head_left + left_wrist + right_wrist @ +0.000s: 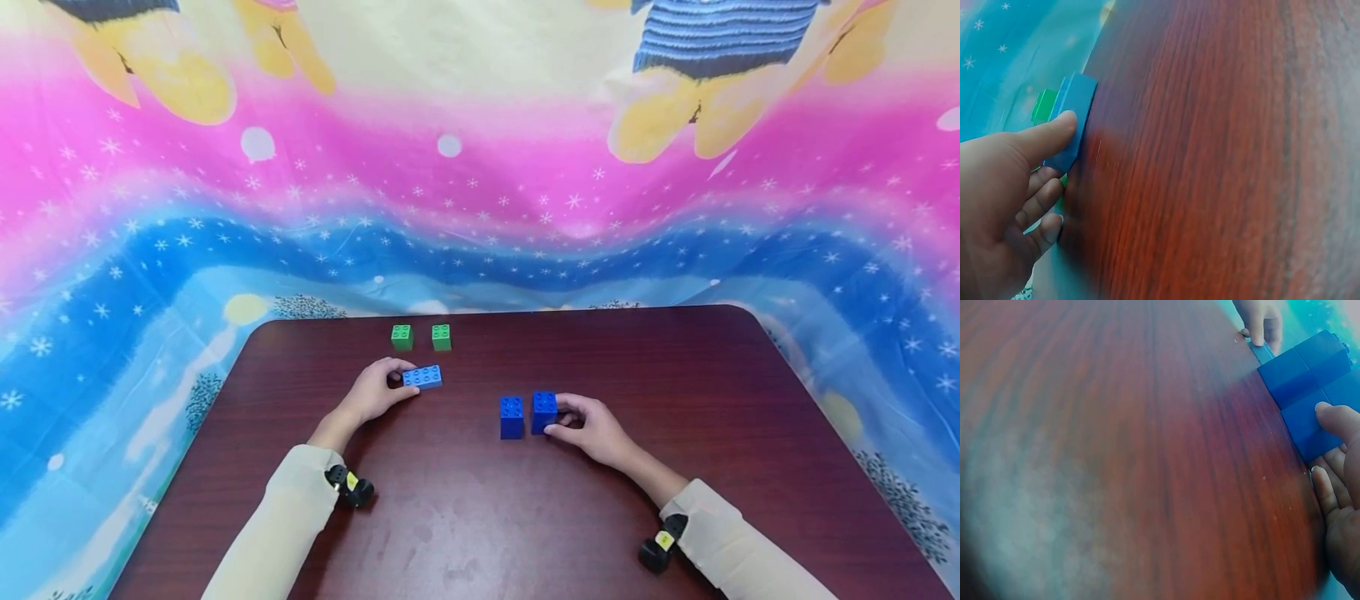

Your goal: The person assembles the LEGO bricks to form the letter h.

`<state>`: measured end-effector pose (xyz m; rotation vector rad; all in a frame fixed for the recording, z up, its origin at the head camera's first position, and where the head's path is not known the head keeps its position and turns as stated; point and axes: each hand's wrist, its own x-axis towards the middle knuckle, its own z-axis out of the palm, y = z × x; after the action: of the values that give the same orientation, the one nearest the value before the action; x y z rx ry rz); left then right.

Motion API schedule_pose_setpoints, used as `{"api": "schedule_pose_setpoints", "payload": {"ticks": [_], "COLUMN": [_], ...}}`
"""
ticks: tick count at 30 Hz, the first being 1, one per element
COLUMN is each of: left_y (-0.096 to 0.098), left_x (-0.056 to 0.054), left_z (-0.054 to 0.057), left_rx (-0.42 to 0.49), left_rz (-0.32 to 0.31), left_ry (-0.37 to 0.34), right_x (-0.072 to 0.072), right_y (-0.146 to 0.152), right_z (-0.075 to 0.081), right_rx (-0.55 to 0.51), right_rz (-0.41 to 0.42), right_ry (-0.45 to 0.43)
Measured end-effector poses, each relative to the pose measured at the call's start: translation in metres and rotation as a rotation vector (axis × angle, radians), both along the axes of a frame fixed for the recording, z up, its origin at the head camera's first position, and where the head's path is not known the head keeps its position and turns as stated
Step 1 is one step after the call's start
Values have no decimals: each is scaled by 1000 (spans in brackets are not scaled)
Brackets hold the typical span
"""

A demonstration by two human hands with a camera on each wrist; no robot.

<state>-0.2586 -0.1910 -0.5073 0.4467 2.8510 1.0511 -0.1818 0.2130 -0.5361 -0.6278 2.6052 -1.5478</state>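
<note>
Counter (pixel 465 508) carries a blue stack (pixel 512 419) and just beside it a twin (pixel 543 414) gripped by the right hand (pixel 597 432), likely to steady it. The left hand (pixel 372 391) pinches a paler block (pixel 426 382) by one end, apparently leaving its studs (pixel 427 372) uncovered, near two green blocks (pixel 402 339).

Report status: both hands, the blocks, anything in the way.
Left hand pinches light-blue block. Right hand grips one dark-blue stack, matching stack beside it. Two green blocks farther back; nothing visible between light-blue block and stacks.
</note>
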Motion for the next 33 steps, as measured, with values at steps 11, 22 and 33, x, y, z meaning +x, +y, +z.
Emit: {"api": "schedule_pose_setpoints", "payload": {"ticks": [11, 22, 33], "left_y": [0, -2, -1], "left_x": [2, 9, 19], "left_z": [0, 8, 20], "left_rx": [11, 66, 133], "left_rz": [27, 15, 16], "left_ry": [-22, -30, -28], "right_x": [0, 2, 2], "right_y": [-1, -1, -1], "right_z": [1, 1, 1], "right_rx": [19, 17, 17], "right_rz": [-14, -12, -11], "right_ry": [-5, -12, -12]}}
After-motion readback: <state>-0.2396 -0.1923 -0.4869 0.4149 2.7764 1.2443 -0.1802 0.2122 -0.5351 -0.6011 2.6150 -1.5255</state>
